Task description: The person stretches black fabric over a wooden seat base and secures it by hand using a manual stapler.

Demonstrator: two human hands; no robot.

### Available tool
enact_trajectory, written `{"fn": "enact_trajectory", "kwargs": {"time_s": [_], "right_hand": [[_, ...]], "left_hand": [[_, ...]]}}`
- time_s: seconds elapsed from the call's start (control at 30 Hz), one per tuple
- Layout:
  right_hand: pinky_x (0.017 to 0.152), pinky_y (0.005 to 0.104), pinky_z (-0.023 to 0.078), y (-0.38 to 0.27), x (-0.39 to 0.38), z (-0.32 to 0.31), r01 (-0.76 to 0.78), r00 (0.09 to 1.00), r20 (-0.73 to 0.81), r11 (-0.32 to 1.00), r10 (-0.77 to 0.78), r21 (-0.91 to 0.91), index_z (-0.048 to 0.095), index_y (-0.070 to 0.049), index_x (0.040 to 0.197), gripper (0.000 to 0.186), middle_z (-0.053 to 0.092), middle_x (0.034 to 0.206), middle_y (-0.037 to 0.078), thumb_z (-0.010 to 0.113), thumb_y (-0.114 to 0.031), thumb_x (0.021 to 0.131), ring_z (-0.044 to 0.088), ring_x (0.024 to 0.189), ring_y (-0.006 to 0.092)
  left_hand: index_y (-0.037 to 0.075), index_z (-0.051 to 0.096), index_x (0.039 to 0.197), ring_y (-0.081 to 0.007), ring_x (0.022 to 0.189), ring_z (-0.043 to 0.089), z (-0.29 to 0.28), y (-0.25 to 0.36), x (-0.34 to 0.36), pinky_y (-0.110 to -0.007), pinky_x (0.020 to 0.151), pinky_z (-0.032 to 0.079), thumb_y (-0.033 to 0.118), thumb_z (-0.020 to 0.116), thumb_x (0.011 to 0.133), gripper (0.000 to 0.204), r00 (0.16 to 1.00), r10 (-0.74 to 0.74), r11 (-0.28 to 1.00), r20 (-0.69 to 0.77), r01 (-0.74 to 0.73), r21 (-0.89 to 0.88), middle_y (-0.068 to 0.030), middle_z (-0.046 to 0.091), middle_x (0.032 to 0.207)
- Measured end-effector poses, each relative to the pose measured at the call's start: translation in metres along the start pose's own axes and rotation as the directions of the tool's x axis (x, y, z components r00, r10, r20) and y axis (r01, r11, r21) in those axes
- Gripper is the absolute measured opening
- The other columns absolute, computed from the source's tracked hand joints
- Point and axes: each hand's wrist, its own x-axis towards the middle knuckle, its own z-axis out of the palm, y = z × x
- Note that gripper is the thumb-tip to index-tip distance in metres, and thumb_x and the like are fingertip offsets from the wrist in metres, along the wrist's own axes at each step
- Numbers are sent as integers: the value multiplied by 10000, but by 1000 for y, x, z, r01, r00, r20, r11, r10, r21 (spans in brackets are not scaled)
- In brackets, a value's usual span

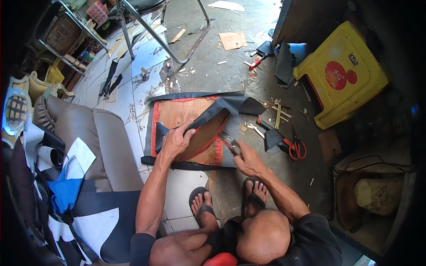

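Observation:
On the floor in front of me lies a wooden panel [186, 111], its back up, with red cloth along its edges and black upholstery sheet [195, 166] under it. A second piece, brown inside with a black covering [237, 105], lies tilted across it. My left hand [177, 139] is closed on the near left edge of that black covering. Wrapped in my right hand [249, 158] is a silvery metal hand tool [229, 141], its head at the panel's right red edge. I cannot tell the tool's exact kind.
Orange-handled scissors [296, 148] and wood scraps [278, 116] lie to the right. A yellow plastic stool [346, 75] is tipped over beyond them. Brown cushions [106, 146] and cloth offcuts [66, 188] fill the left. A metal chair frame [151, 33] stands at the back. My sandalled feet are close behind the panel.

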Motion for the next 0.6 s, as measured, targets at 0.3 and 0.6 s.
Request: {"fn": "enact_trajectory", "kwargs": {"time_s": [0.3, 0.6], "right_hand": [[714, 510, 521, 24, 104, 56, 392, 882, -295, 919, -367, 31, 582, -38, 991, 256, 663, 852, 239, 744, -207, 889, 664, 812, 478], [775, 510, 534, 19, 91, 49, 315, 947, -80, 948, -312, 29, 676, -27, 1093, 374, 707, 893, 239, 708, -371, 952, 701, 857, 450]], "left_hand": [[152, 682, 1390, -398, 1092, 738, 6, -6, 3, -449, 952, 547, 343, 656, 1012, 425, 986, 168, 982, 0, -167, -84, -215, 760, 1174], [147, 678, 1379, -376, 1042, 749, 30, -35, -16, -449, 874, 564, 354, 668, 1001, 432, 997, -22, 985, 69, 33, -172, -221, 768, 1088]]}}
